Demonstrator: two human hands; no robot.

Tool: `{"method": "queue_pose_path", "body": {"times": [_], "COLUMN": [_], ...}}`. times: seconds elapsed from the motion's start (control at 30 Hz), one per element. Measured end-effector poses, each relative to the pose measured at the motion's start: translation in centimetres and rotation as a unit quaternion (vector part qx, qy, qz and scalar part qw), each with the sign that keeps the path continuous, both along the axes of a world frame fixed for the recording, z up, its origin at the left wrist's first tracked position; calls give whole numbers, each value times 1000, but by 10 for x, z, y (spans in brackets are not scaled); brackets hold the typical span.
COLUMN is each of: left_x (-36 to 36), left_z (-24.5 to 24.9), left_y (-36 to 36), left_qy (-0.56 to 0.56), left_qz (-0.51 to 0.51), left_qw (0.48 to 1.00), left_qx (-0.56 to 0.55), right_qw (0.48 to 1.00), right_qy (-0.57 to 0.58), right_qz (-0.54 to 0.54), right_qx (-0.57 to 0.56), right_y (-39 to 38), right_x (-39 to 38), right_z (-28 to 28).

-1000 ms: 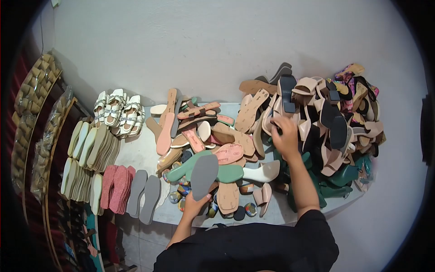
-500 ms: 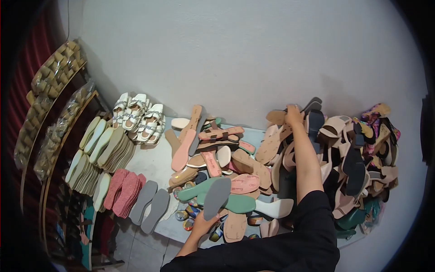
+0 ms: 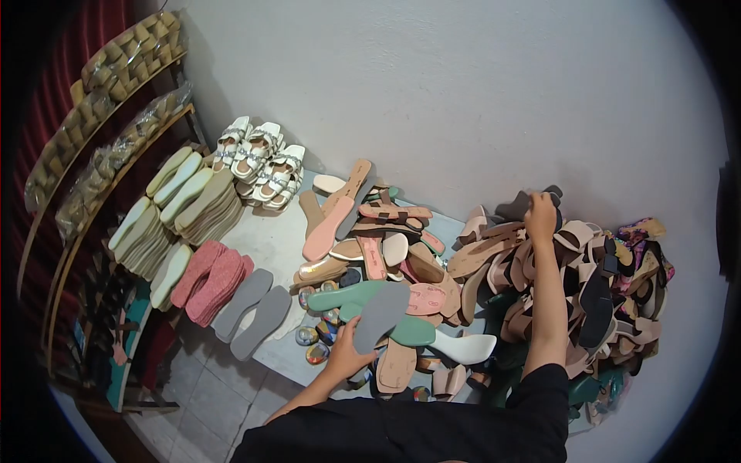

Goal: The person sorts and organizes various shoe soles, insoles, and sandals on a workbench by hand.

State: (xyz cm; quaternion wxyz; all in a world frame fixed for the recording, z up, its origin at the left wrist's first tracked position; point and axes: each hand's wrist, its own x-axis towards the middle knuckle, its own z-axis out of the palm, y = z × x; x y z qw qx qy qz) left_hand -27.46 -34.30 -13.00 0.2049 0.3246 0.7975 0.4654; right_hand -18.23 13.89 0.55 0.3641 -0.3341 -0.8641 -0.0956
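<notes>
My left hand (image 3: 351, 359) is closed on the heel end of a grey insole (image 3: 384, 315), holding it over the pile near the front of the table. Under that insole lie green insoles (image 3: 347, 295) and a white insole (image 3: 467, 347). At the back right my right hand (image 3: 542, 217) reaches to the top of the sandal heap, its fingers curled over a dark grey sole (image 3: 512, 207). A tan sole (image 3: 486, 251) and several beige sandals (image 3: 575, 234) surround it. The fingertips of my right hand are partly hidden.
White sandals (image 3: 278, 177) stand stacked at the table's back left. Stacks of cream insoles (image 3: 204, 204), pink insoles (image 3: 204, 282) and grey insoles (image 3: 262, 316) line the left side. A rack (image 3: 127, 143) with bagged heels rises further left. The wall (image 3: 432, 100) closes off the back.
The camera view has tilted and shifted. My right hand has moved among the soles at the back, where it now grips a dark grey one. The left hand keeps its grey insole.
</notes>
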Motion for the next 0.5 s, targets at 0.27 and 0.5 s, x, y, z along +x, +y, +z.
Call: {"method": "queue_pose_path", "body": {"times": [0.27,0.5], "left_x": [-6,-29], "left_z": [-3,-6], "left_y": [-36,-90], "left_qy": [61,134], "left_qz": [49,119], "left_qw": [997,984], "left_qx": [24,8], "right_qw": [830,649], "right_qy": [547,443], "right_qz": [69,254], "right_qx": [-83,-564], "right_y": [-128,-271], "right_x": [53,30], "right_z": [4,-93]}}
